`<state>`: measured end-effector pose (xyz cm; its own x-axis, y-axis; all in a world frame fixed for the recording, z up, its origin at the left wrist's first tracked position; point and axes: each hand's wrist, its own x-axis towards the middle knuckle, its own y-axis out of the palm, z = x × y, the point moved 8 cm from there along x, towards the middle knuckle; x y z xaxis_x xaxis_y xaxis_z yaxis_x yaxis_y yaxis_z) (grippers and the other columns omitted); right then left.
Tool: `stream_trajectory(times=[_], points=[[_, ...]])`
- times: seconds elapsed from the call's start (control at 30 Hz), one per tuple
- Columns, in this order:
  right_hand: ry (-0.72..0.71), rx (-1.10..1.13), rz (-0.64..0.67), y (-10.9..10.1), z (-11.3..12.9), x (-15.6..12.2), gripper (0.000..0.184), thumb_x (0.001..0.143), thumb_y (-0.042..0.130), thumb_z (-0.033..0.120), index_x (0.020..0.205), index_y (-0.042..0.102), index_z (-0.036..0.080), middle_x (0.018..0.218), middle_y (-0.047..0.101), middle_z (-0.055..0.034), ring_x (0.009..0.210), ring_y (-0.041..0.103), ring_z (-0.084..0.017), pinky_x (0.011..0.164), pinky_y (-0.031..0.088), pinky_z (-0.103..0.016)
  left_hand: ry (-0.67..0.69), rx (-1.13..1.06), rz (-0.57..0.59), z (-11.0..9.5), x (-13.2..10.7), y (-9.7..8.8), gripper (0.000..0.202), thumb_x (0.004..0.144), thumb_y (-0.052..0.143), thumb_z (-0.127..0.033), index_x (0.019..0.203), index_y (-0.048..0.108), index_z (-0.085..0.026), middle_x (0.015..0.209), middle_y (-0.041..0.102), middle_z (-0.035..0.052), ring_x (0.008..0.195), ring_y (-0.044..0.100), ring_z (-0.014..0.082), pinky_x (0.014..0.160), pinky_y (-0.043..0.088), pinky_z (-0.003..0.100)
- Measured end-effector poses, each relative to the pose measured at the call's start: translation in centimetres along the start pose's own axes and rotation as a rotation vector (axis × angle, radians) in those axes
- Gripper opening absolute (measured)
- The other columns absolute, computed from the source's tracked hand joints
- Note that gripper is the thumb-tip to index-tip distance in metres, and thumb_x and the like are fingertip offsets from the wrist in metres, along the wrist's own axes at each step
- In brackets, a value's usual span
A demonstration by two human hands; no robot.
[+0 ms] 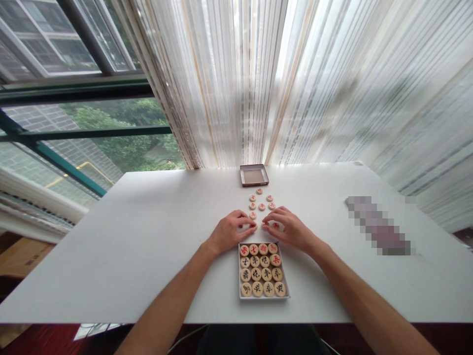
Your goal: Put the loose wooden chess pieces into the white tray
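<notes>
My left hand (231, 231) and my right hand (286, 229) rest on the white table (111, 266), fingertips curled toward each other. Each hand's fingertips touch or cover round wooden xiangqi pieces (275, 225) with red characters; how firmly they hold them is hidden. Several loose pieces (261, 206) lie farther out in a loose cluster. Just below my hands, a shallow white box (239, 271) holds rows of pieces, with black and red characters. A brown-rimmed box lid (254, 175) lies at the table's far edge.
A pixelated, blurred strip (379, 226) lies on the right of the table. Sheer striped curtains (332, 84) hang beyond the far edge, and a window (74, 49) is at the upper left. The table's near edge runs below the box.
</notes>
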<state>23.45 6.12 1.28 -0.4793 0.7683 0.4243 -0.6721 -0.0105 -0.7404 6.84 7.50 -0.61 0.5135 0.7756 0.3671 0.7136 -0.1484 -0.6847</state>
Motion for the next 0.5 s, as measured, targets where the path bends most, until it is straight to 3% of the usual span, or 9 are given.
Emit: stream_trajectory(times=[0.27, 0.37, 0.5], points=[[0.017, -0.012, -0.017, -0.02, -0.21, -0.03, 0.01, 0.093, 0.063, 0.027, 0.1, 0.071, 0.026, 0.093, 0.071, -0.0068, 0.095, 0.061, -0.025, 0.083, 0.053, -0.04, 0.074, 0.053, 0.041, -0.49, 0.07, -0.51, 0.016, 0.087, 0.071, -0.032, 0.1, 0.078, -0.025, 0.101, 0.071, 0.0048, 0.094, 0.067, 0.0177, 0.089, 0.055, 0.03], [0.026, -0.01, -0.023, -0.12, -0.31, -0.06, 0.01, 0.093, 0.064, 0.027, 0.099, 0.071, 0.026, 0.092, 0.071, -0.0064, 0.096, 0.061, -0.025, 0.083, 0.053, -0.039, 0.065, 0.061, 0.052, -0.58, -0.01, -0.54, 0.015, 0.087, 0.071, -0.03, 0.099, 0.076, -0.025, 0.102, 0.073, 0.0036, 0.093, 0.067, 0.0173, 0.083, 0.055, 0.028], [0.034, -0.005, -0.03, -0.19, -0.32, -0.08, 0.009, 0.093, 0.063, 0.026, 0.097, 0.071, 0.025, 0.09, 0.071, -0.0063, 0.095, 0.061, -0.025, 0.082, 0.053, -0.039, 0.036, 0.079, 0.034, -0.46, -0.14, -0.69, 0.012, 0.087, 0.069, -0.028, 0.097, 0.074, -0.024, 0.096, 0.073, 0.0027, 0.076, 0.065, 0.0145, 0.073, 0.055, 0.027]])
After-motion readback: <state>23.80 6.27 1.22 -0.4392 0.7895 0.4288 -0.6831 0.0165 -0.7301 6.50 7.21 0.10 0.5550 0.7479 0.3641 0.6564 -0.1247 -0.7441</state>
